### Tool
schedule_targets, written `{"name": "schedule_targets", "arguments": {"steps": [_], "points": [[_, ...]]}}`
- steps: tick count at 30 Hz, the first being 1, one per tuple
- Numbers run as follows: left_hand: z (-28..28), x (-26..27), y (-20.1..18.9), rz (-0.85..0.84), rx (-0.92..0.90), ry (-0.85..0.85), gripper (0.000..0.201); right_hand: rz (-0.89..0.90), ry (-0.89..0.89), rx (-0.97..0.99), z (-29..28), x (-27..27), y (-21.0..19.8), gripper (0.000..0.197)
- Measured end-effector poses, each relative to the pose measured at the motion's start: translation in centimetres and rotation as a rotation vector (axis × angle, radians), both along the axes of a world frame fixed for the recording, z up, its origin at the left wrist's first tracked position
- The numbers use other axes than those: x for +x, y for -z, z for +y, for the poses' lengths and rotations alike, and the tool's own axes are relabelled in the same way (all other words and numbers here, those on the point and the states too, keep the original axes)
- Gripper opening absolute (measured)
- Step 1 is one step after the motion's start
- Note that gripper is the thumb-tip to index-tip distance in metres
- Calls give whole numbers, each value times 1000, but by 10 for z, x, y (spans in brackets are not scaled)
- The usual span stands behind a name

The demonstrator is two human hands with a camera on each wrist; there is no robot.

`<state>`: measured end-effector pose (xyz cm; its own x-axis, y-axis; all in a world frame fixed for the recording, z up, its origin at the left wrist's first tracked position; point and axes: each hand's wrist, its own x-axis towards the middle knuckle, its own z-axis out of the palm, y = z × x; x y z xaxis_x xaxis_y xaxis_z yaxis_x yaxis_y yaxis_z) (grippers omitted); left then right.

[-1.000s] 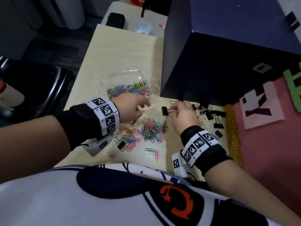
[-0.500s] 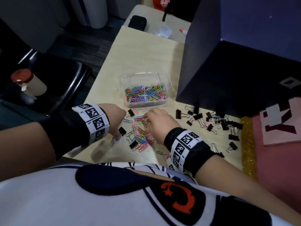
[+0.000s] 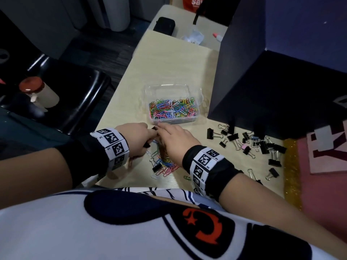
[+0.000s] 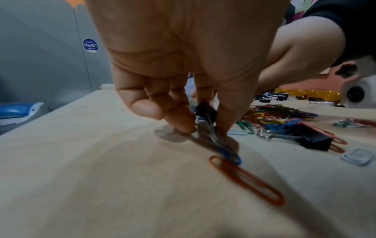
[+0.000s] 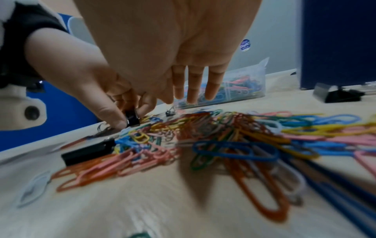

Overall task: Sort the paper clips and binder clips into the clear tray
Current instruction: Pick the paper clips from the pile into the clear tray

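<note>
Spreading up the middle of the head view as a pale wood-grain tabletop (image 3: 169,62). Carrying at frame centre a clear rectangular plastic tray (image 3: 165,86) holding a layer of coloured wire paper clips (image 3: 172,109). Bearing just below it, at lower centre, a loose heap of more coloured paper clips (image 3: 165,164), with one black metal binder clip (image 3: 157,167) lying against the heap's left edge and a lone green paper clip (image 3: 186,178) resting just right of it. Holding many scattered black binder clips (image 3: 263,147) at right of centre. Showing a single orange paper clip (image 4: 246,180) lying flat at lower centre of the left wrist view.
</note>
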<state>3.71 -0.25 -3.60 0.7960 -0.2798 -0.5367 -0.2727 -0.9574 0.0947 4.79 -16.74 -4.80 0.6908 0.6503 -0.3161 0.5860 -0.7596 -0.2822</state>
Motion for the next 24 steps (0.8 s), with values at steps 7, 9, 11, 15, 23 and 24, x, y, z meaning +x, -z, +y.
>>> {"name": "schedule_targets", "arguments": {"steps": [7,9,11,15,23,24], "points": [[9,9,-1,18,-42,-128,18,-94,-48,-62,2,-1,3,43],[11,12,-3,-3,-62,-147,14,-106,6,-64,-1,0,6,38],[11,16,-5,-16,-78,-165,19,-87,55,-65,-5,2,8,36],[10,22,-10,-32,-128,-150,19,-67,124,-52,-15,4,10,34],[-16,25,-22,-101,-283,-78,11,-34,466,220,-43,0,-1,25],[-21,27,-23,-107,-302,-71,12,-30,513,228,-49,1,-2,24]]}}
